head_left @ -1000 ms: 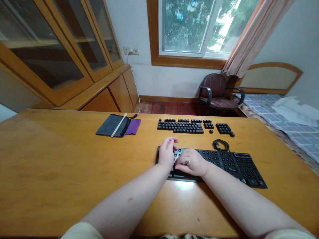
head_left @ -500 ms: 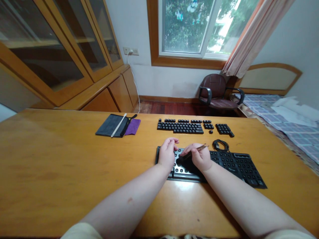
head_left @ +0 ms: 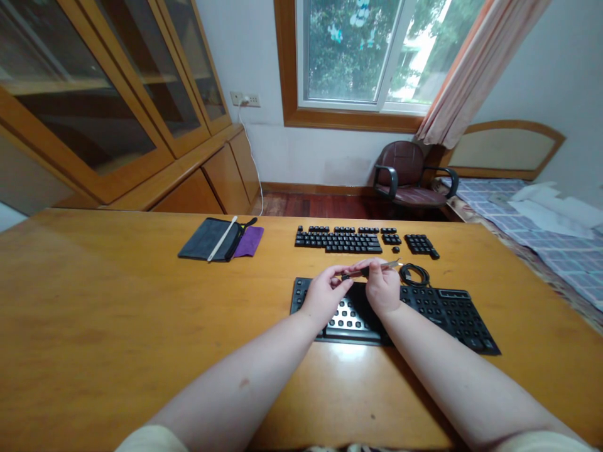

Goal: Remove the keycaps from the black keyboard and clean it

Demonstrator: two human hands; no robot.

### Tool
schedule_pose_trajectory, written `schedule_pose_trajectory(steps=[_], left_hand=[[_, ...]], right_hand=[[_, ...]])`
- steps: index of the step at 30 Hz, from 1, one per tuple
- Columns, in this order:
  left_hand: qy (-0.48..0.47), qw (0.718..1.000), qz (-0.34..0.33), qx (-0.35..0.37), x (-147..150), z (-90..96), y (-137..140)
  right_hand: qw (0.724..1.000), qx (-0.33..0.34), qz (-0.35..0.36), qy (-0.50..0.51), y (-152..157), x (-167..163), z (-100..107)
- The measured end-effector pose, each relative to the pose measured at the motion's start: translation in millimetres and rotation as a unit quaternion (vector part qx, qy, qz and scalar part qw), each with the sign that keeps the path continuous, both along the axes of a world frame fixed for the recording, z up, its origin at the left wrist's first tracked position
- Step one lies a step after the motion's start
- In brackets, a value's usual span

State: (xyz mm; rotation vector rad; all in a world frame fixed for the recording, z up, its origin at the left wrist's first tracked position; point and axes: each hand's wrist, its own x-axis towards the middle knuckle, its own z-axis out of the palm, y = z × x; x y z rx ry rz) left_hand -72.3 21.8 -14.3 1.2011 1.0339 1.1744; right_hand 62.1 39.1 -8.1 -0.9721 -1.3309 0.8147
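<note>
My right hand point(head_left: 382, 290) is closed round a slim tool point(head_left: 389, 264), whose thin, pale end sticks out to the upper right. The tool's kind is not clear. A small dark piece point(head_left: 346, 276) shows at its other end, between the closed fingertips of my left hand point(head_left: 325, 294). I cannot tell whether this piece belongs to the tool. Both hands are over the left half of a black keyboard base point(head_left: 433, 307) with its keycaps off and small key stems showing. Part of the base lies hidden behind my hands.
Black keycaps point(head_left: 339, 240) lie in keyboard order behind the base. A coiled black cable point(head_left: 414, 275) sits right of my hands. To the left are a grey zip pouch point(head_left: 202, 242), a white stick point(head_left: 222, 238) across it, and a purple cloth point(head_left: 249, 242), all on the wooden table point(head_left: 141, 326).
My right hand has lifted the tool from the base and levelled it. My left hand has moved right, its fingertips now meeting the tool's dark end. The view shifted slightly.
</note>
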Motion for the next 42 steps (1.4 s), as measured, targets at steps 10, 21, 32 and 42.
schedule_pose_trajectory(steps=[10,21,32,42], left_hand=[[0.068,0.998,0.012,-0.004,-3,-1.9,1],[0.068,0.997,0.022,-0.029,-2,2.5,0],[0.136,0.99,0.017,-0.037,-3,11.9,-2],[0.108,0.993,0.047,-0.018,-4,2.2,0]], right_hand=[[0.999,0.009,-0.04,0.006,1,0,0],[0.993,0.101,0.034,-0.057,2,2,3],[0.983,0.131,0.103,-0.082,-2,1,2],[0.987,0.072,-0.004,-0.143,5,1,3]])
